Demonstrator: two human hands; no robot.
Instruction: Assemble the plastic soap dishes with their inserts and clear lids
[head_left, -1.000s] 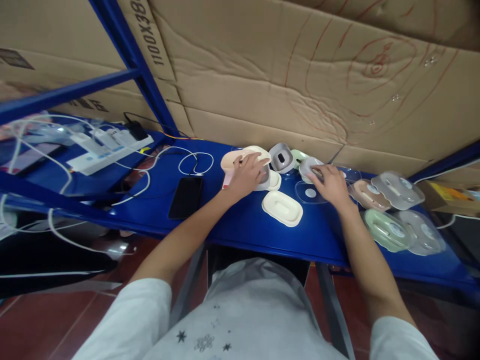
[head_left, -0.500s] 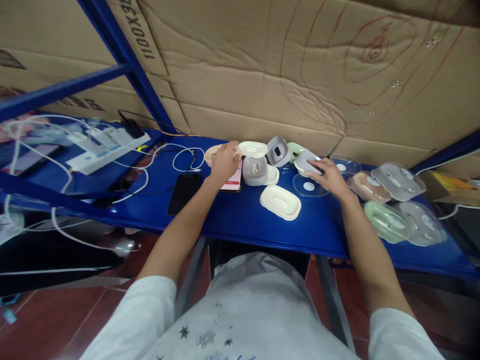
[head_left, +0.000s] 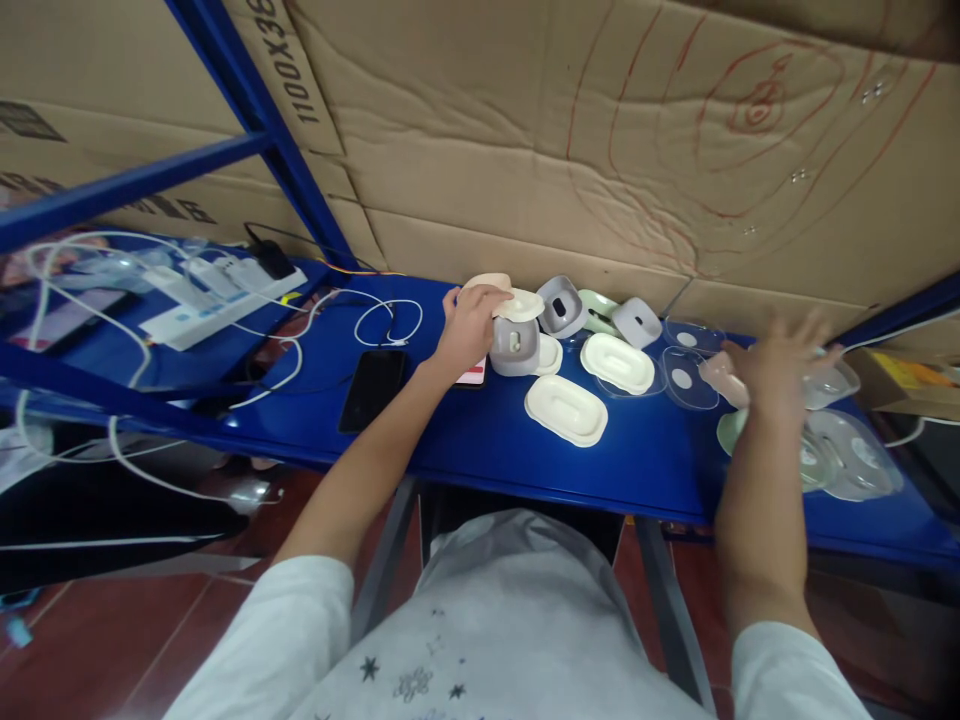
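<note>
My left hand [head_left: 471,328] is closed at a peach oval dish [head_left: 487,281], its fingertips against the edge of a tilted cream dish [head_left: 527,305]; exactly how it grips is partly hidden. Below stands a grey boxy cup [head_left: 516,345] with a slotted top. My right hand [head_left: 787,355], blurred, is spread over the lids at the right, with a peach lid [head_left: 724,377] beside it. Two cream oval dishes [head_left: 566,410] lie in the middle, the farther one on a clear lid. Behind them sit grey cups [head_left: 561,307] and a green piece [head_left: 598,312].
A black phone [head_left: 372,388] and a pink-screened phone [head_left: 472,376] lie left of centre. White cables and a power strip [head_left: 225,310] are farther left. Clear lids [head_left: 691,378] and a green lid [head_left: 731,430] lie at the right. Cardboard [head_left: 480,150] stands behind the blue table [head_left: 480,445].
My right hand has let go of the grey cup and swung right over the lids. My left hand and the peach dish have shifted right. Another cream dish now lies on the clear lid.
</note>
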